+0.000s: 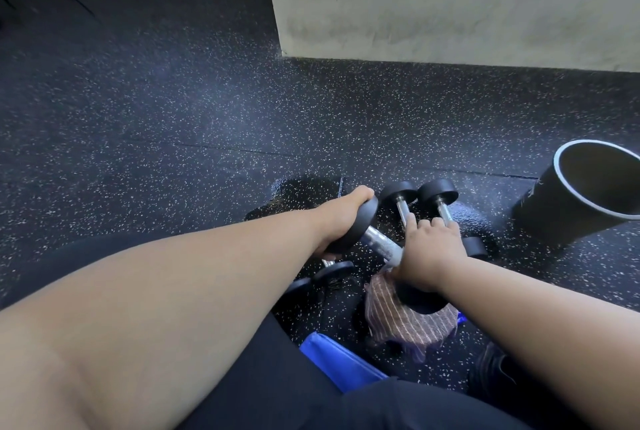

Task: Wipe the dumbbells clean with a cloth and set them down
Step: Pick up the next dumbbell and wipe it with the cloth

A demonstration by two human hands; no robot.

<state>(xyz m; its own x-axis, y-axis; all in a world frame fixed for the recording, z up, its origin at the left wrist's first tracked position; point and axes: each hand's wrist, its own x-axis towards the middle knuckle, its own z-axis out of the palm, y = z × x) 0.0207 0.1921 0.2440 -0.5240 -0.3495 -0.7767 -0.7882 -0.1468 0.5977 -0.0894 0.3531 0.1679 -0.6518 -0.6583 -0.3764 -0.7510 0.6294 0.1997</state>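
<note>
My left grip curls round the far head of a dumbbell; my right grip clasps its near head over the striped cloth. Its chrome handle runs diagonally between them. Two more dumbbells lie just beyond, open floor further off.

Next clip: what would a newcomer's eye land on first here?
Two bare forearms reaching in to one dumbbell held at centre: the left hand grips its far head, the right hand its near end over a striped cloth. At the right edge, a black bucket stands on the speckled floor.
</note>
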